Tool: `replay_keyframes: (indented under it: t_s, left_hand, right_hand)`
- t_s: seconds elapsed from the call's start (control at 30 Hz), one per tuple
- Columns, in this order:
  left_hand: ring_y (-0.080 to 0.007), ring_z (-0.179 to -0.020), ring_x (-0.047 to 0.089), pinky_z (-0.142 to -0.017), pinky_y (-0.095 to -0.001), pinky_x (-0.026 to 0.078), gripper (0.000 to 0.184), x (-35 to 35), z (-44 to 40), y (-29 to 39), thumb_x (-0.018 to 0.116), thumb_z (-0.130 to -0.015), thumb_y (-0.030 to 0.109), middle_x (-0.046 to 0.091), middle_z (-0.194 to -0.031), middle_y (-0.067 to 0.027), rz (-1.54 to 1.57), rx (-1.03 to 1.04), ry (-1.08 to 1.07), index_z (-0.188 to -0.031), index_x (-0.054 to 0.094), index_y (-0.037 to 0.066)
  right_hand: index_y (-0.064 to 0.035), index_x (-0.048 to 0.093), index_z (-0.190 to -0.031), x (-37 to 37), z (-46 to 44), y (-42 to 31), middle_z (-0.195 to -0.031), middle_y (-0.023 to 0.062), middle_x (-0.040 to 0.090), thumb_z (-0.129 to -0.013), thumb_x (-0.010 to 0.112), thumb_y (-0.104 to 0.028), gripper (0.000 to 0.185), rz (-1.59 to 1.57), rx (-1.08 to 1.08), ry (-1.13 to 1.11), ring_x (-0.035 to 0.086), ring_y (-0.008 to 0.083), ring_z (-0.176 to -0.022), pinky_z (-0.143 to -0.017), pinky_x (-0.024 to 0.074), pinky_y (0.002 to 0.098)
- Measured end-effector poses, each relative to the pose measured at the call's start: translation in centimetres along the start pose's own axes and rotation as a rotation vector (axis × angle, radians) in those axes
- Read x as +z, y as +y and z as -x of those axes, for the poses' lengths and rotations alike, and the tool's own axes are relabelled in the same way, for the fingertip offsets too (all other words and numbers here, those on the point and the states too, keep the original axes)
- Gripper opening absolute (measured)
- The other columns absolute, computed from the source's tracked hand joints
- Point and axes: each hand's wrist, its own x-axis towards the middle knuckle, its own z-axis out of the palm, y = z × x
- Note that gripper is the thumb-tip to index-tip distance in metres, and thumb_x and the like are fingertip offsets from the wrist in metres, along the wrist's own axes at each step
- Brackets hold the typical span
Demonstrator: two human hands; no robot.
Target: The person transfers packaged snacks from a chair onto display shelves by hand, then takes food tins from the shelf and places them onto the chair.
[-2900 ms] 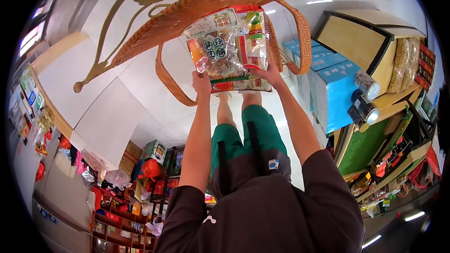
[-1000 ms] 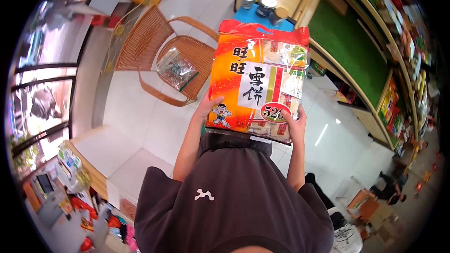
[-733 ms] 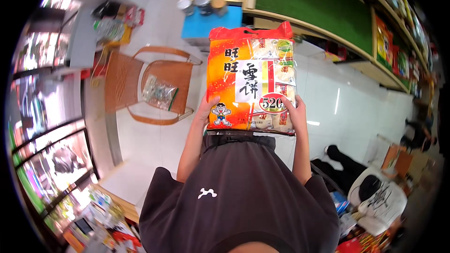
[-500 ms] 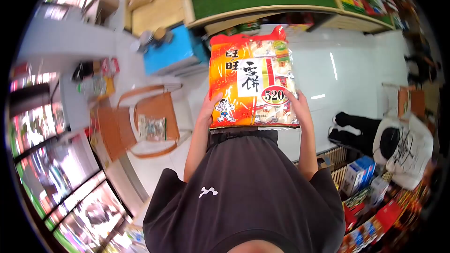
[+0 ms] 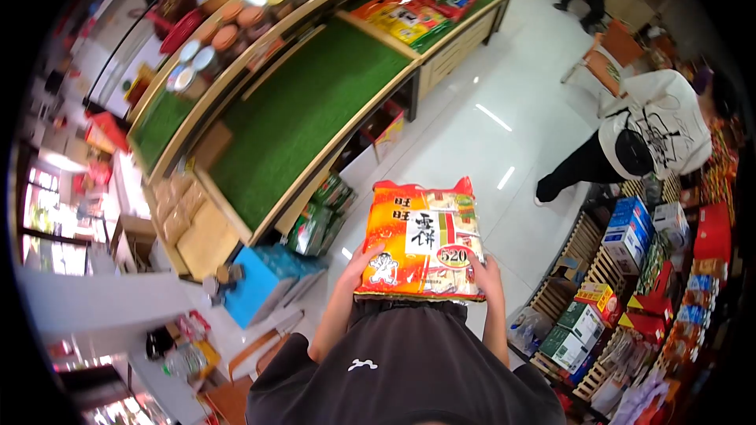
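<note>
Left hand (image 5: 359,269): holds rice-cracker bag (image 5: 421,228), lower left
Right hand (image 5: 489,276): holds its lower right
Bag: between hands, long axis forward
Green-lined shelf (image 5: 307,102): nearer left hand

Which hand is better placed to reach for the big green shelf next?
Probably the left hand. It holds the left side of the orange bag, nearer the green shelf. The right hand holds the opposite side, farther away. Both are busy, though.

The bag (image 5: 421,244) sits between left hand (image 5: 357,269) and right hand (image 5: 488,277); shelf (image 5: 315,102) ahead left, boxes (image 5: 627,232) on rack (image 5: 581,241) right.
</note>
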Motion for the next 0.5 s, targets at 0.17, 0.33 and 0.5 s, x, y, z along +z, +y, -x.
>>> replay_keyframes:
  t_s: [0.17, 0.33, 0.5]
  left_hand:
    - [-0.02, -0.088, 0.064, -0.072, -0.0325, 0.055, 0.055, 3.1, -4.6, 2.9, 0.067, -0.081, 0.012, 0.06, -0.11, -0.0121, -0.063, -0.051, -0.086, -0.128, 0.039, 0.003]
    - [-0.0213, -0.093, 0.063, -0.075, -0.0338, 0.055, 0.055, 3.9, -10.2, 7.4, 0.065, -0.082, 0.011, 0.058, -0.113, -0.0135, 0.027, 0.013, -0.097, -0.128, 0.038, 0.002]
    - [-0.0237, -0.095, 0.062, -0.078, -0.0367, 0.054, 0.056, 3.3, -14.7, 14.6, 0.063, -0.082, 0.01, 0.057, -0.115, -0.0144, 0.082, 0.097, -0.05, -0.131, 0.036, 0.004]
  right_hand:
    - [0.0135, 0.047, -0.113, -1.5, -1.5, -3.6, -0.098, 0.0244, 0.062, -0.078, 0.066, -0.038, 0.065, 0.02, 0.064, 0.031, 0.063, 0.0226, -0.085, -0.071, 0.0499, 0.0328]
    - [0.0091, 0.046, -0.118, -1.1, -9.2, -7.4, -0.098, 0.0186, 0.062, -0.077, 0.069, -0.025, 0.059, -0.074, -0.018, -0.047, 0.062, 0.0183, -0.084, -0.073, 0.0495, 0.0298]
    - [0.0021, 0.04, -0.128, -0.8, -12.6, -17.3, -0.109, 0.0139, 0.058, -0.075, 0.072, -0.02, 0.066, -0.33, -0.088, -0.288, 0.058, 0.02, -0.094, -0.079, 0.0481, 0.0306]
